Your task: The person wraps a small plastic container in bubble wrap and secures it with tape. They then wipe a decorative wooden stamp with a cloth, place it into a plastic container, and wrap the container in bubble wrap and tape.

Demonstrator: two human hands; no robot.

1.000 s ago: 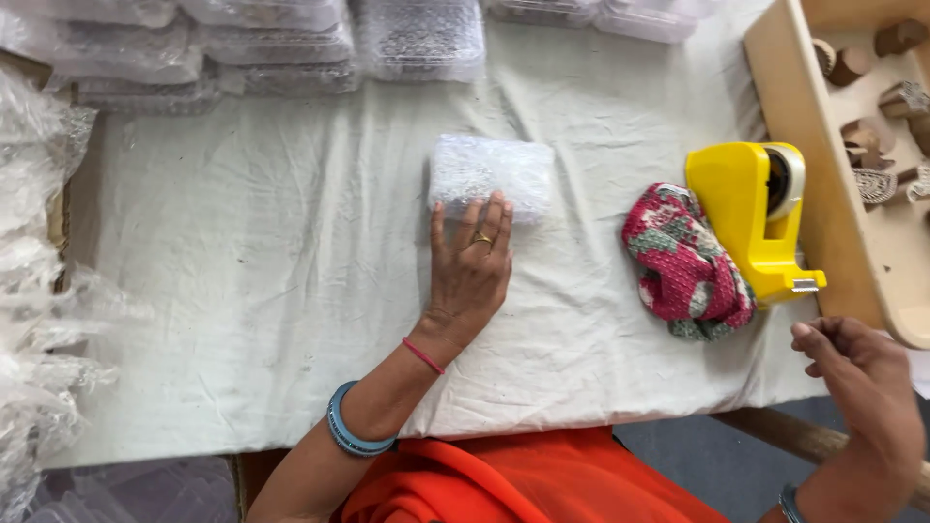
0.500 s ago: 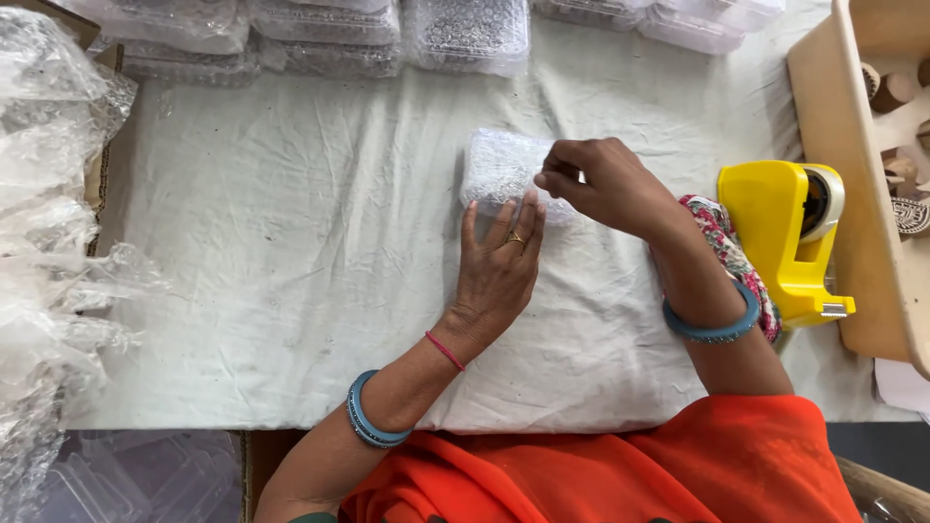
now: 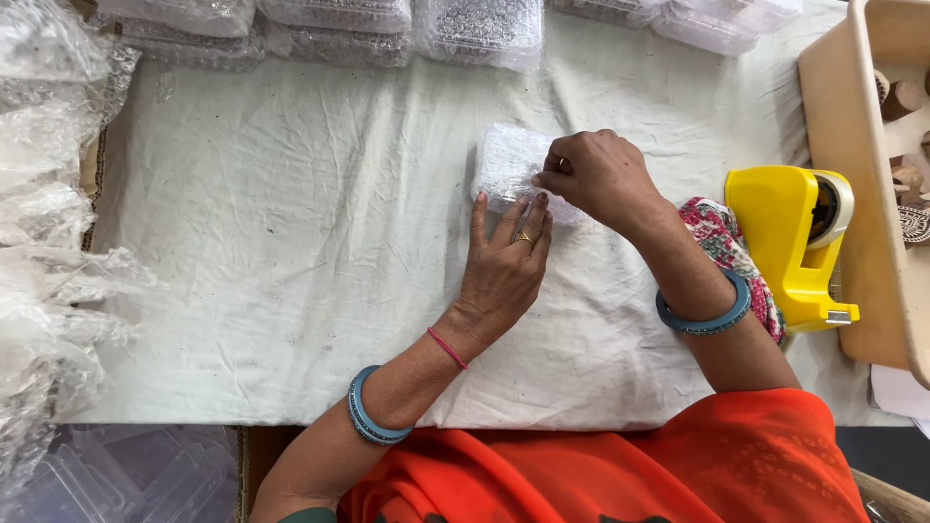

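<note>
A small parcel wrapped in bubble wrap (image 3: 509, 160) lies on the white cloth (image 3: 291, 252) in the middle of the table. My left hand (image 3: 504, 266) rests flat with its fingertips pressing the parcel's near edge. My right hand (image 3: 596, 174) lies over the parcel's right side, its thumb and fingers pinched together on the wrap at the front edge. What the fingertips pinch is too small to tell. Both wrists wear blue bangles.
A yellow tape dispenser (image 3: 790, 242) stands at the right, next to a red patterned cloth pouch (image 3: 722, 242). A beige tray (image 3: 872, 194) with wooden pieces sits at the far right. Wrapped parcels (image 3: 407, 24) line the back edge. Loose bubble wrap (image 3: 48, 242) is piled at the left.
My right hand came in from the lower right, away from the dispenser, and now presses on the parcel's right side. My left hand stayed on the parcel's near edge.
</note>
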